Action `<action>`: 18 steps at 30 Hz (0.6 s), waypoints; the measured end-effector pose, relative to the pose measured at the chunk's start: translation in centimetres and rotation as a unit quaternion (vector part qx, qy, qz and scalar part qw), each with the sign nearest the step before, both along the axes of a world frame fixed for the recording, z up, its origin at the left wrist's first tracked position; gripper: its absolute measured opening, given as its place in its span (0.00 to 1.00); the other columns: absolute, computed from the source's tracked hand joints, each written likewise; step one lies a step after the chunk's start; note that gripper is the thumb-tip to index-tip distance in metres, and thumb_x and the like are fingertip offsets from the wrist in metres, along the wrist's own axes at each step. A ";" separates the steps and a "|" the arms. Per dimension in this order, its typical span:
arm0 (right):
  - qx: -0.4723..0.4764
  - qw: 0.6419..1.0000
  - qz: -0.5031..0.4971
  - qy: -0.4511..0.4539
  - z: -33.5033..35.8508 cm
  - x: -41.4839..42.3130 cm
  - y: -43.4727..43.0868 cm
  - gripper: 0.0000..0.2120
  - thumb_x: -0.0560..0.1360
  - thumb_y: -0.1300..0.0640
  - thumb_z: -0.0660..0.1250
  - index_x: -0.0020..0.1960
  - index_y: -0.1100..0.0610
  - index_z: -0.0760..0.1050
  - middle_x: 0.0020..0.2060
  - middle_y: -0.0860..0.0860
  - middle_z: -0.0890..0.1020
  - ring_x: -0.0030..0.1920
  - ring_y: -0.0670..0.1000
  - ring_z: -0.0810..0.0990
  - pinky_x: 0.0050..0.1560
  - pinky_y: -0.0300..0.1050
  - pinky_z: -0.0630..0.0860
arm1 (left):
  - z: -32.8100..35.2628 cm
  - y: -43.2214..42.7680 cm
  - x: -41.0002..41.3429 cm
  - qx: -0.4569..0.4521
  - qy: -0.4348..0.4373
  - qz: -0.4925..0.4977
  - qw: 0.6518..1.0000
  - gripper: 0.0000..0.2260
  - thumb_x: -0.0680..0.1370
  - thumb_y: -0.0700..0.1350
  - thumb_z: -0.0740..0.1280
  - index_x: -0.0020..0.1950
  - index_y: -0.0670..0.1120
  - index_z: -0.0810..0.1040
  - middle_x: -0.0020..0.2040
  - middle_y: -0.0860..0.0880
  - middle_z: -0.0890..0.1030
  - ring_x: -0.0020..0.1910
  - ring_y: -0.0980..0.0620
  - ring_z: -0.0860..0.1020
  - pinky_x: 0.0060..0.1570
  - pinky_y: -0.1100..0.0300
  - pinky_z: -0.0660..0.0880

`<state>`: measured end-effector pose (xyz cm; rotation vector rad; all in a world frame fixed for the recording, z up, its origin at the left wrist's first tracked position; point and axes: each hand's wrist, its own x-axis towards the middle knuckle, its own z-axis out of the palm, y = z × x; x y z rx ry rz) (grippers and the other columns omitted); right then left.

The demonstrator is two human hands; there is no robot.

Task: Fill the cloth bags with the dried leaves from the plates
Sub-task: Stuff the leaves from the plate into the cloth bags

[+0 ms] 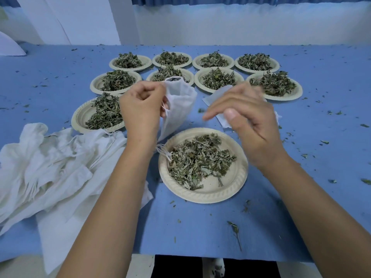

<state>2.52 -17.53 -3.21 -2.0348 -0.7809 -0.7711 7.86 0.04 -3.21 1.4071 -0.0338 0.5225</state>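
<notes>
Now, worktop: blue, crumb-strewn; white wall behind.
Left hand: our fingers pinch the rim of the cloth bag.
Right hand: fingers loosely spread, empty.
Dried leaves: on our nearest plate, under the bag.

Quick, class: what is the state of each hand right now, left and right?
Left hand: closed, gripping the cloth bag near its mouth.
Right hand: open, fingers relaxed, holding nothing.

Near plate centre, bag pile left, plates behind
</notes>
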 end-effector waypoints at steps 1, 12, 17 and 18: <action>-0.023 0.997 0.065 0.045 0.2 0.0 0.6 0.18 0.79 0.55 0.54 0.46 0.59 0.82 0.43 0.49 0.84 0.50 0.53 0.78 0.59 0.55 0.66 | 0.0 -0.1 0.1 -0.009 -0.003 0.013 1.000 0.10 0.75 0.33 0.66 0.36 0.44 0.79 0.23 0.54 0.76 0.19 0.58 0.70 0.23 0.66 0.67; -0.382 0.909 -0.018 0.163 -0.8 1.8 5.2 0.20 0.82 0.45 0.48 0.55 0.52 0.76 0.54 0.45 0.79 0.71 0.51 0.60 0.69 0.53 0.49 | -0.1 0.0 0.2 -0.002 -0.040 0.023 0.999 0.09 0.76 0.35 0.68 0.37 0.44 0.78 0.23 0.54 0.76 0.21 0.57 0.71 0.23 0.66 0.67; -0.299 0.941 -0.054 0.149 -0.4 2.1 2.5 0.14 0.77 0.44 0.60 0.53 0.52 0.79 0.50 0.44 0.80 0.60 0.48 0.70 0.65 0.50 0.58 | -0.2 0.1 0.3 0.003 -0.034 0.025 0.999 0.08 0.76 0.35 0.68 0.37 0.43 0.78 0.24 0.53 0.76 0.21 0.55 0.70 0.23 0.64 0.67; -0.269 0.945 -0.002 0.183 -0.2 1.9 2.0 0.13 0.75 0.44 0.65 0.54 0.50 0.79 0.50 0.43 0.80 0.58 0.47 0.71 0.65 0.48 0.61 | -0.2 0.0 0.2 0.008 -0.033 0.026 0.999 0.08 0.75 0.35 0.68 0.37 0.43 0.79 0.24 0.54 0.76 0.20 0.55 0.70 0.24 0.63 0.68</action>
